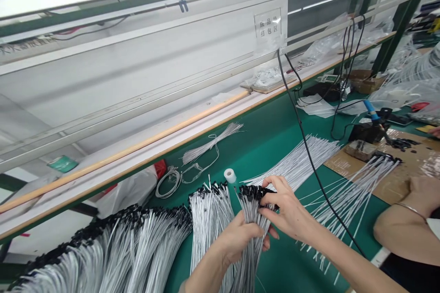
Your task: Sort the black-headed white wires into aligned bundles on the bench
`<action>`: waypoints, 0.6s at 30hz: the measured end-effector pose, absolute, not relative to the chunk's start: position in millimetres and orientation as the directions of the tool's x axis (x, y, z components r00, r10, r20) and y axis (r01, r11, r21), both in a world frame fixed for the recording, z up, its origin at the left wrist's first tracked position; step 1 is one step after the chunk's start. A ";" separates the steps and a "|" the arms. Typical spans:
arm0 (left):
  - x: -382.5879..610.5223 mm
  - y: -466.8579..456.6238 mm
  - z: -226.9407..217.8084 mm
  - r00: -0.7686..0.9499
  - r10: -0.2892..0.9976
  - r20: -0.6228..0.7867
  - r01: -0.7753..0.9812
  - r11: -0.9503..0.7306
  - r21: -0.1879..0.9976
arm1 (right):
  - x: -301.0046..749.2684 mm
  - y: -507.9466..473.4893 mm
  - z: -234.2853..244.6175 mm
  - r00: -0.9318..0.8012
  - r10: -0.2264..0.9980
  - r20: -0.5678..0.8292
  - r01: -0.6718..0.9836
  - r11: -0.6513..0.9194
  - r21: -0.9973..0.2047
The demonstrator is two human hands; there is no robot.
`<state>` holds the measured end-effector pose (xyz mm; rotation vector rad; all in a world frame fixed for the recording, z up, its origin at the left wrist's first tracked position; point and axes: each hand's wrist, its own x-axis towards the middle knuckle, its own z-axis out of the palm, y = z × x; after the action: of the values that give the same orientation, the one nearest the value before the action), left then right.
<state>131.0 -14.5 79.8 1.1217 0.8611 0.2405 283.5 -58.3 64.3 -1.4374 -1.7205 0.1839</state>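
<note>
My left hand [242, 234] is wrapped round a bundle of grey cables [252, 219] with black connectors at its top end. My right hand [283, 203] is closed at the upper right side of that bundle, its fingers on the black ends; whether it pinches a single cable is hidden. Close by on the left stands a second bundle of pale cables [209, 215], also with black tips. Further left, a long row of cable bundles [137, 247] lies with the black ends pointing away from me.
Behind the hands are a white tape roll [230, 176] and loose white cables [295, 165]. A black cord [305, 137] hangs down across the green table [285, 256]. At right, a co-worker's arm [405, 229] rests by a brown board [343, 165] and more cables [360, 192].
</note>
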 end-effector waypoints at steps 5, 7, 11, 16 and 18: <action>134.0 -13.8 83.9 0.672 0.572 -0.471 0.230 0.443 0.866 | 283.0 -56.2 60.5 0.069 0.824 0.563 0.655 0.388 -0.648; 134.1 -13.2 84.7 0.684 0.567 -0.459 0.222 0.437 0.871 | 282.5 -55.1 58.1 0.089 0.811 0.579 0.603 0.418 -0.679; 133.6 -12.8 84.9 0.679 0.566 -0.468 0.219 0.452 0.865 | 280.3 -51.8 54.0 0.162 0.772 0.614 0.558 0.442 -0.703; 134.5 -13.0 83.6 0.647 0.574 -0.503 0.234 0.478 0.847 | 275.6 -46.7 49.3 0.232 0.763 0.603 0.587 0.385 -0.713; 134.8 -12.4 82.7 0.662 0.572 -0.484 0.225 0.464 0.857 | 276.7 -48.1 49.2 0.233 0.775 0.588 0.600 0.361 -0.714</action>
<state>134.8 -12.4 82.7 1.0994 0.8603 0.2488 276.7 -48.1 49.2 -1.3239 -1.4532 0.1877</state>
